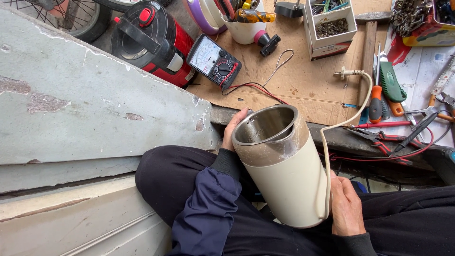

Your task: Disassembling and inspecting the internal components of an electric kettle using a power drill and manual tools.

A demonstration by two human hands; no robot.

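Cream plastic body, brushed steel rim and liner: the electric kettle (284, 166) lies tilted across our lap, mouth pointing up toward the table (303, 80), lid absent so we look straight into the bare metal interior. Our left hand (235, 128) wraps the rim from the far side, fingers mostly hidden behind the steel collar; our right hand (347, 206) cups the lower wall near the base, palm against the plastic. Both closed on the kettle, neither free. A cream power cord (341, 123) runs from the kettle's side up onto the table and ends in bare stripped leads (no plug fitted that we can see).

Progress, as we judge it: kettle is opened and in hand for inspection, cord end exposed, nothing yet being probed or unscrewed; the tools all lie untouched, so most of the repair seems to be left.

Outward: the table is covered with brown cardboard, scuffed and stained. An analog multimeter (213, 60) with red and black leads sits near its edge. Beside it a red and black rice cooker (149, 40), glossy. Screwdrivers (379, 102) with orange and green grips and red-handled pliers (386, 140) lie to the right. A white cardboard box (329, 31) holds small metal parts. Left of our knee, a chipped painted concrete ledge (95, 104), rough and flaking.
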